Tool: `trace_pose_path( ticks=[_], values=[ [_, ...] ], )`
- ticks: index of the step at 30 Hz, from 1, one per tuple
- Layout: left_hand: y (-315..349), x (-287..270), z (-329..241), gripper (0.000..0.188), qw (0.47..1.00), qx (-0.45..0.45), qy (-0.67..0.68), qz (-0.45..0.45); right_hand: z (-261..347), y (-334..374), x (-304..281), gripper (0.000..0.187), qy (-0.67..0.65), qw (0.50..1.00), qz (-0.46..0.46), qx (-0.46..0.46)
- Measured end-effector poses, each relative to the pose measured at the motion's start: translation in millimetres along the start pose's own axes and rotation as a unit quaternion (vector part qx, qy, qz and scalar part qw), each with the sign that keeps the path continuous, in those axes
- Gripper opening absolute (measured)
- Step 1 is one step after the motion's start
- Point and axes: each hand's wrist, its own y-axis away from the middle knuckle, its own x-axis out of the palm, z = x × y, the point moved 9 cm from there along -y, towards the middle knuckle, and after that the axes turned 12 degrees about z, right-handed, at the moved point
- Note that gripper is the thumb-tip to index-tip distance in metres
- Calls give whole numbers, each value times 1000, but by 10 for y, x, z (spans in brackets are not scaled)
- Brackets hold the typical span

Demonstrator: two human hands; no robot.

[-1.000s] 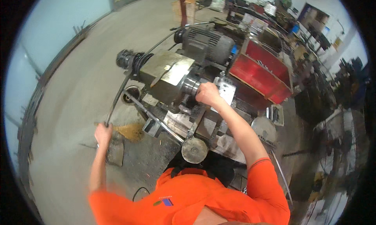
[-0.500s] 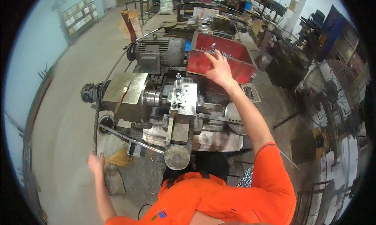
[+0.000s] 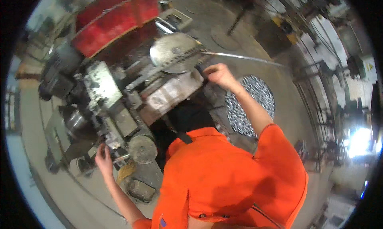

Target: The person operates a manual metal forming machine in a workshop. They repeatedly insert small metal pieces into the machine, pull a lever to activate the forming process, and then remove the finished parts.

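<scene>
A small, worn metal lathe [image 3: 104, 83] stands in front of me at the left, blurred by motion. My left hand [image 3: 104, 161] is beside its near left end, close to a chrome rod [image 3: 121, 158], its thumb and fingers apart with nothing visible between them. My right hand [image 3: 220, 76] is at the lathe's right end, below a round metal disc [image 3: 169, 49]. Its fingers are drawn together next to a dark edge, and what they hold, if anything, I cannot make out. A round plate [image 3: 143, 149] sits at the lathe's near end.
A red box [image 3: 115, 23] sits behind the lathe. Right of my body is a round container full of small shiny metal parts [image 3: 255, 101]. A thin metal bar [image 3: 247, 58] sticks out rightward past the disc. Metal racks [image 3: 319, 97] line the right side.
The view has swung to the right. My right hand has gone from above the red box to the lathe's right end. My left hand has let go of the long dark rod.
</scene>
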Motion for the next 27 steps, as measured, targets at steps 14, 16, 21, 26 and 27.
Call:
trace_pose_path(
  ticks=[14,16,21,26,27],
  values=[
    [-227,170,-39,17,988,-78,-119,59,-2685,947,115,28,304,891,99,322],
    [-185,144,-128,19,987,-67,-139,48,-2472,816,137,28,325,879,113,328],
    [-178,169,-160,18,985,-110,-120,52,-2363,743,40,32,321,877,109,341],
    [-172,161,-35,19,996,-39,-53,64,-2224,849,-142,27,304,901,33,306],
    [-160,175,-70,19,995,-28,27,92,-2110,851,-207,26,294,921,11,257]
  ],
)
